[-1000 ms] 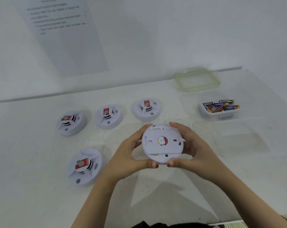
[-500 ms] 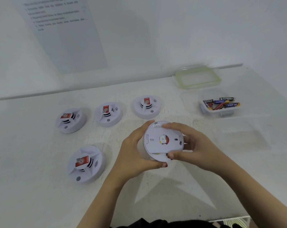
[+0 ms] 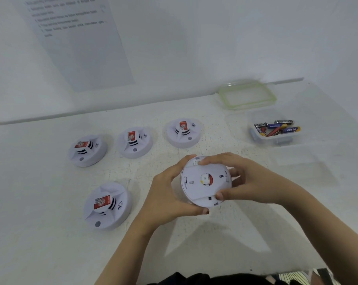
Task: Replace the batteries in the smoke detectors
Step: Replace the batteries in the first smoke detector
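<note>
I hold a round white smoke detector (image 3: 196,186) above the table, its flat back plate turned up toward me. My left hand (image 3: 167,194) grips its left and lower rim, thumb under the near edge. My right hand (image 3: 243,182) grips the right side, fingers curled over the top rim and thumb on the back plate. Several other white smoke detectors lie face up on the table, each with a red label: one at the near left (image 3: 107,205) and three in a row behind, at the left (image 3: 87,150), the middle (image 3: 135,141) and the right (image 3: 183,132).
A clear plastic box (image 3: 276,138) holding several batteries (image 3: 276,128) stands at the right. Its green-rimmed lid (image 3: 246,95) lies behind it against the wall. A printed sheet (image 3: 79,38) hangs on the white wall. The white table (image 3: 40,233) stretches left and forward.
The detector has turned in my hands, and my right fingers have shifted further over its top rim. My left hand has closed more around the left side.
</note>
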`<state>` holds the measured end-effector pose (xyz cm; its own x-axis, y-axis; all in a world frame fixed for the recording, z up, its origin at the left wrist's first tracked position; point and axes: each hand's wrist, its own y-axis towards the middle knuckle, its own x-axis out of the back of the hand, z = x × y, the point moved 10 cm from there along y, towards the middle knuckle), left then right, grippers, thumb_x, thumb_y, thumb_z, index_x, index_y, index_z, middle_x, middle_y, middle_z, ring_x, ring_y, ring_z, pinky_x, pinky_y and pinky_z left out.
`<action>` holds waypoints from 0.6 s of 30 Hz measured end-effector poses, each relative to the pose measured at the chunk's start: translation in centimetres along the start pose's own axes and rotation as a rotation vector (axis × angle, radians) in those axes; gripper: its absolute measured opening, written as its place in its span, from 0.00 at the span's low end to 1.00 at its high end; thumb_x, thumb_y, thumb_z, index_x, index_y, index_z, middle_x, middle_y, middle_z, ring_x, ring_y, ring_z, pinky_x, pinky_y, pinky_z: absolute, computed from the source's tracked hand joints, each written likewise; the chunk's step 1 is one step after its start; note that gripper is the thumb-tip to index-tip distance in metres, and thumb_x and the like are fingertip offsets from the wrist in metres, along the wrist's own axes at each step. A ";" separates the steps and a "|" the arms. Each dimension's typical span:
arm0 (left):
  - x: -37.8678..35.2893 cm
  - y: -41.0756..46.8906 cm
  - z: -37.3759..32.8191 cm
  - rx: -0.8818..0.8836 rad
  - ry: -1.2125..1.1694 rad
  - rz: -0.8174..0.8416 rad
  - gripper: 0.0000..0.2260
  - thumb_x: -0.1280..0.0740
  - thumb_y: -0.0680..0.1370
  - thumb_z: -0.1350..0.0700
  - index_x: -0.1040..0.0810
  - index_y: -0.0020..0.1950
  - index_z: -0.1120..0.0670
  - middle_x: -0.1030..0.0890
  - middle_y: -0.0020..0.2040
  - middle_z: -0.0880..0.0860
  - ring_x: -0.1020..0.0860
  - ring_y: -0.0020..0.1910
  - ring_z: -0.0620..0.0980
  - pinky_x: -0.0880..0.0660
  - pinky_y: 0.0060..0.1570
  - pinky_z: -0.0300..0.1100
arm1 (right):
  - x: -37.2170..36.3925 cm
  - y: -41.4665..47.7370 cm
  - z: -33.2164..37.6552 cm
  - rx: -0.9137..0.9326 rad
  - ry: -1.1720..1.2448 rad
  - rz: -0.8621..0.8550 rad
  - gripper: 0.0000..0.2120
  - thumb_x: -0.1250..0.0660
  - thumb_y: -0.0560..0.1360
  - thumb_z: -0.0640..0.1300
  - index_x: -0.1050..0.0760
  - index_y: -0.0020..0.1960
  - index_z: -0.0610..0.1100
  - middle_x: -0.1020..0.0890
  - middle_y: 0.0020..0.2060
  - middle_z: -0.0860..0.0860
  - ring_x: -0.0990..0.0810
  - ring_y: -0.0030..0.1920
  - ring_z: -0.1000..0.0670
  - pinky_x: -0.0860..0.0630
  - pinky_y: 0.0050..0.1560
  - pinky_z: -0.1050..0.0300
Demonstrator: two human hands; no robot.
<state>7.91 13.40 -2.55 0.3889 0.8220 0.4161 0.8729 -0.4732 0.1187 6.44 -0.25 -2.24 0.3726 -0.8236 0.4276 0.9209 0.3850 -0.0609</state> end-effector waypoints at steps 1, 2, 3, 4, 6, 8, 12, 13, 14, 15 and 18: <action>0.1 0.0 0.0 -0.001 0.008 -0.003 0.41 0.17 0.57 0.61 0.26 0.66 0.43 0.19 0.57 0.45 0.22 0.60 0.47 0.23 0.57 0.45 | 0.2 0.0 0.2 0.006 -0.066 -0.016 0.30 0.22 0.66 0.46 0.29 0.61 0.67 0.32 0.63 0.64 0.29 0.62 0.60 0.23 0.56 0.57; 0.1 0.0 0.0 -0.002 0.016 -0.004 0.41 0.17 0.57 0.61 0.26 0.66 0.42 0.19 0.58 0.45 0.22 0.60 0.47 0.23 0.57 0.45 | 0.5 0.0 0.4 0.013 -0.134 -0.041 0.31 0.22 0.65 0.47 0.29 0.61 0.68 0.35 0.65 0.65 0.33 0.64 0.63 0.27 0.59 0.61; 0.1 0.0 0.0 -0.003 0.023 -0.006 0.41 0.17 0.57 0.61 0.26 0.66 0.42 0.19 0.58 0.45 0.22 0.60 0.46 0.23 0.58 0.45 | 0.8 0.0 0.7 0.017 -0.195 -0.064 0.31 0.22 0.64 0.47 0.30 0.61 0.68 0.38 0.67 0.66 0.37 0.66 0.65 0.31 0.61 0.65; 0.2 0.0 0.1 -0.003 0.028 -0.005 0.41 0.17 0.57 0.61 0.26 0.66 0.41 0.19 0.58 0.44 0.23 0.60 0.46 0.23 0.58 0.44 | 0.9 0.0 1.0 0.018 -0.247 -0.077 0.31 0.22 0.63 0.48 0.29 0.61 0.68 0.40 0.68 0.66 0.39 0.67 0.67 0.35 0.61 0.67; 0.2 -0.1 0.4 0.008 0.030 0.002 0.41 0.17 0.57 0.61 0.26 0.66 0.41 0.19 0.58 0.44 0.23 0.60 0.45 0.23 0.57 0.44 | 0.7 0.0 1.6 0.031 -0.338 -0.079 0.31 0.23 0.64 0.49 0.29 0.62 0.65 0.42 0.69 0.66 0.39 0.66 0.67 0.36 0.61 0.67; 0.1 -0.2 0.7 0.016 0.024 0.010 0.41 0.17 0.57 0.62 0.26 0.66 0.42 0.19 0.58 0.44 0.22 0.60 0.44 0.22 0.57 0.44 | 0.2 0.0 2.2 0.055 -0.410 -0.073 0.30 0.24 0.65 0.49 0.30 0.64 0.60 0.44 0.70 0.65 0.39 0.66 0.65 0.34 0.62 0.64; 0.5 -0.2 1.0 0.004 0.033 -0.027 0.41 0.17 0.58 0.63 0.27 0.65 0.40 0.20 0.57 0.39 0.23 0.58 0.39 0.24 0.54 0.35 | 0.1 -0.4 3.4 0.133 -0.432 -0.116 0.27 0.26 0.65 0.49 0.30 0.63 0.55 0.43 0.70 0.64 0.39 0.67 0.66 0.34 0.60 0.70; 0.8 -0.1 1.0 0.002 0.033 -0.044 0.40 0.17 0.58 0.63 0.27 0.64 0.40 0.20 0.57 0.39 0.22 0.57 0.38 0.25 0.52 0.33 | 0.4 -0.5 3.5 0.142 -0.417 -0.138 0.27 0.26 0.65 0.50 0.29 0.62 0.54 0.42 0.70 0.64 0.39 0.67 0.65 0.34 0.60 0.71; 1.2 -0.1 1.2 0.004 0.027 -0.063 0.41 0.17 0.57 0.63 0.27 0.65 0.41 0.20 0.56 0.40 0.22 0.57 0.38 0.25 0.52 0.33 | 0.8 -0.7 3.5 0.145 -0.404 -0.162 0.26 0.27 0.64 0.51 0.29 0.61 0.54 0.42 0.70 0.63 0.38 0.67 0.64 0.34 0.60 0.71; 1.7 -0.1 1.5 0.011 0.018 -0.084 0.41 0.17 0.57 0.62 0.27 0.66 0.43 0.20 0.57 0.41 0.22 0.58 0.39 0.25 0.53 0.34 | 1.2 -0.9 3.2 0.139 -0.393 -0.187 0.26 0.28 0.63 0.53 0.28 0.60 0.54 0.41 0.70 0.62 0.37 0.67 0.63 0.34 0.60 0.69; 3.3 -0.2 2.0 0.013 -0.014 -0.165 0.42 0.17 0.56 0.62 0.27 0.67 0.44 0.21 0.59 0.37 0.24 0.60 0.35 0.28 0.54 0.28 | 1.8 -1.5 1.6 0.082 -0.390 -0.219 0.26 0.32 0.62 0.55 0.29 0.60 0.56 0.41 0.70 0.61 0.37 0.68 0.61 0.33 0.62 0.62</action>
<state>9.62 16.84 -3.04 0.2444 0.8925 0.3792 0.9289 -0.3277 0.1725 5.57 -1.63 0.10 0.0845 -0.6770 0.7311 0.9553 0.2637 0.1339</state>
